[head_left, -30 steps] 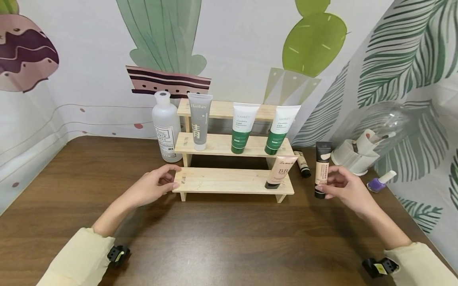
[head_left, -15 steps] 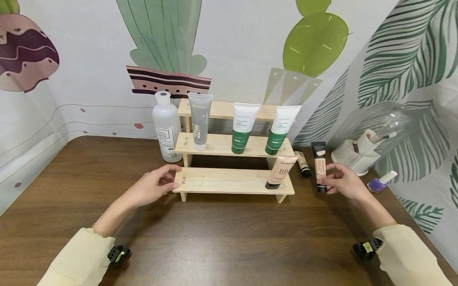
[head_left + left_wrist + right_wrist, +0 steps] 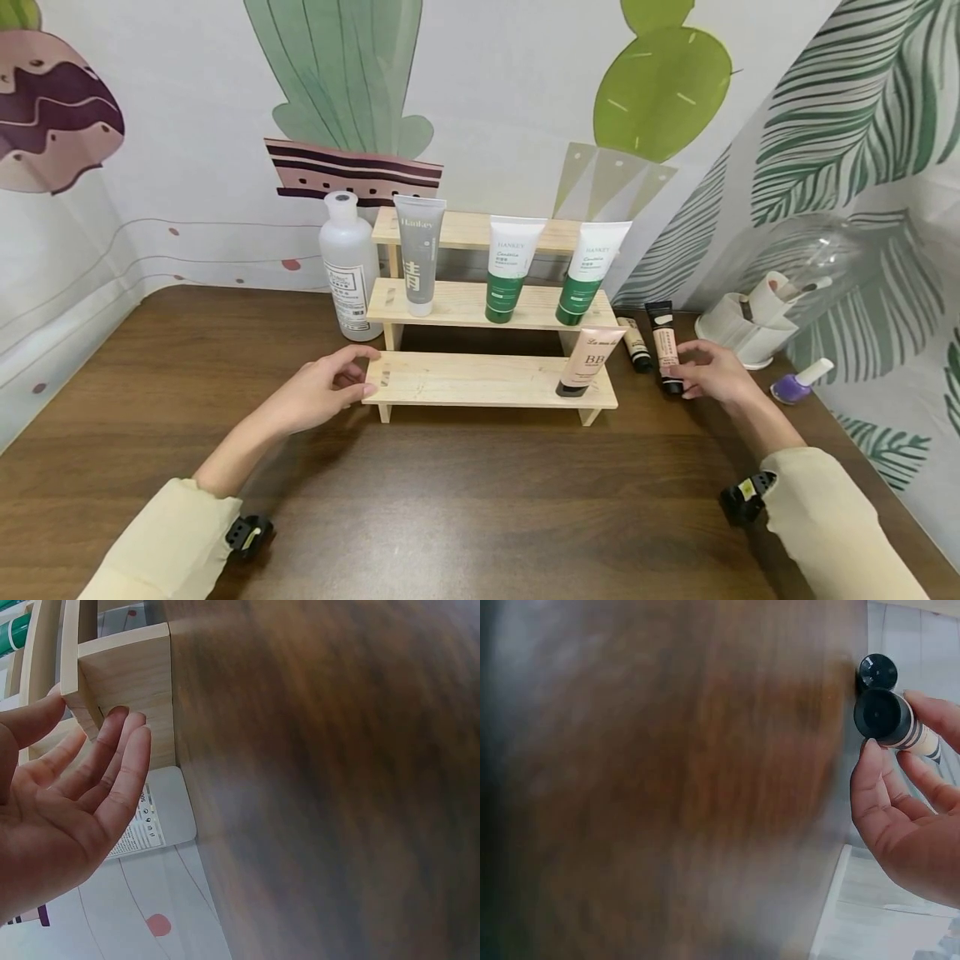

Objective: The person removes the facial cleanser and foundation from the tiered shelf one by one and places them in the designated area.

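My left hand (image 3: pixel 324 392) grips the left end of the lowest step of a wooden tiered stand (image 3: pixel 465 379). In the left wrist view, the thumb lies on one face of the step's board (image 3: pixel 75 671) and fingers are on the other. On the right, my right hand (image 3: pixel 716 377) pinches a beige tube with black ends (image 3: pixel 665 346) near its lower black cap. It leans, cap down, close to the table. A smaller beige tube with a black cap (image 3: pixel 634 343) lies beside it. In the right wrist view, both black caps are side by side, the held tube's cap (image 3: pixel 879 716) nearer.
The stand carries a grey tube (image 3: pixel 420 254), two white-and-green tubes (image 3: pixel 504 279) and a pink BB tube (image 3: pixel 588 361). A white bottle (image 3: pixel 347 267) stands at its left. Right of my right hand are a domed brush holder (image 3: pixel 750 329) and a purple nail polish bottle (image 3: pixel 791 387).
My right hand has moved left and slightly away from me with the beige tube, bringing it nearer the smaller lying tube. The tube now tilts more. My left hand stays in place.
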The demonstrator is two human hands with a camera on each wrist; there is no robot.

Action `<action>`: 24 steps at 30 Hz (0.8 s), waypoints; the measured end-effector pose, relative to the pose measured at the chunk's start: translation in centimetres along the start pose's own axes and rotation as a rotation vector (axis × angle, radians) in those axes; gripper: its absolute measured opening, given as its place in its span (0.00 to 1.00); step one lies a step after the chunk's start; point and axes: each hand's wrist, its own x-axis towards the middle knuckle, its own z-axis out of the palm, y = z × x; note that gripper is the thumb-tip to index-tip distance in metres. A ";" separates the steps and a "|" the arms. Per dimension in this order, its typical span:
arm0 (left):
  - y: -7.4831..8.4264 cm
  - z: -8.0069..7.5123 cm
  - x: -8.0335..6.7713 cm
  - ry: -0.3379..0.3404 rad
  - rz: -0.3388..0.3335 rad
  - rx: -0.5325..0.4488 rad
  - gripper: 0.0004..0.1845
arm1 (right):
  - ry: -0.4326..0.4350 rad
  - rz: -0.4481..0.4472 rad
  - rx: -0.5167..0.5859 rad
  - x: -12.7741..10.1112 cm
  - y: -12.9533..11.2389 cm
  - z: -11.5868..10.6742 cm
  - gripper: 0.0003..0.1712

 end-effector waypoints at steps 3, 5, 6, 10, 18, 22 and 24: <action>-0.1 0.0 0.0 0.000 0.001 -0.005 0.19 | 0.003 0.036 0.015 0.5 0.3 0.0 0.30; -0.1 0.0 0.0 -0.001 0.003 -0.008 0.19 | -0.001 0.047 0.020 0.7 0.4 0.1 0.30; -0.1 0.0 0.0 -0.001 0.003 -0.008 0.20 | -0.004 0.051 0.025 0.8 0.4 0.1 0.30; -0.1 0.0 0.0 -0.003 0.007 -0.010 0.20 | -0.004 0.056 0.023 1.0 0.4 0.1 0.29; -0.2 0.0 0.0 -0.004 0.006 -0.016 0.19 | 0.017 0.076 0.004 1.5 0.1 0.3 0.28; -0.2 0.0 0.0 -0.002 0.007 -0.018 0.19 | 0.033 0.075 -0.012 1.6 -0.1 0.5 0.29; -0.2 0.0 0.0 -0.002 0.007 -0.017 0.19 | 0.041 0.077 -0.022 1.7 -0.1 0.5 0.29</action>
